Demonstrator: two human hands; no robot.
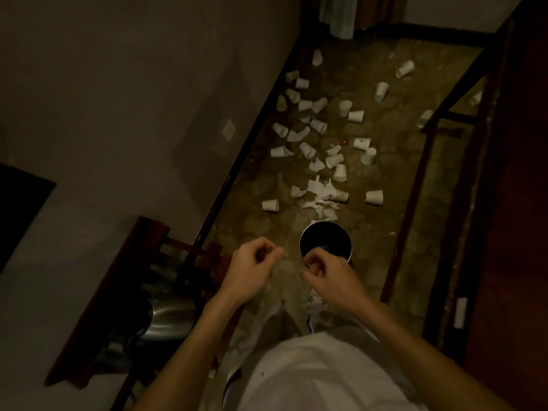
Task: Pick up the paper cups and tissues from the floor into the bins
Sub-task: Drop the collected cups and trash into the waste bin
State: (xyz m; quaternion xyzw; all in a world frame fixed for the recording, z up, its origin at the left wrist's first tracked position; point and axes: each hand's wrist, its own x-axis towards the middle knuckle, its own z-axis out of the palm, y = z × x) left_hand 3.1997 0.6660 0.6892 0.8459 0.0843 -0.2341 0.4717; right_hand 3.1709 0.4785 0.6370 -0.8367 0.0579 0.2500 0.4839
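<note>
We stood over the littered floor [370, 247] with both hands raised in front of our white shirt [320, 375]. Our left hand [252, 269] and right hand [330, 280] had their fingers curled in, each pinching an edge of what looked like a thin clear film [280, 277] that hung between them; whether it was a bag we could not tell in the dim light. Just beyond the right hand, partly covered by it, stood the round dark bin [324, 223] with its mouth open upward. Directly past the bin's far rim lay the crumpled tissues [318, 197] in a loose heap, and farther off the white paper cups [374, 197] were scattered on their sides across the middle of the floor, thickest toward the left skirting. A small red thing [344, 141] lay among them. Two more cups lay at the far right behind a dark wooden rail [433, 114], which stood between them and us. A dark wooden cabinet [519, 203] closed off the right side. On the near left, a slatted wooden rack [124, 292] leaned by the wall [118, 84], with a shiny metal vessel [169, 318] beneath it. A pale curtain [336, 13] hung at the far end.
</note>
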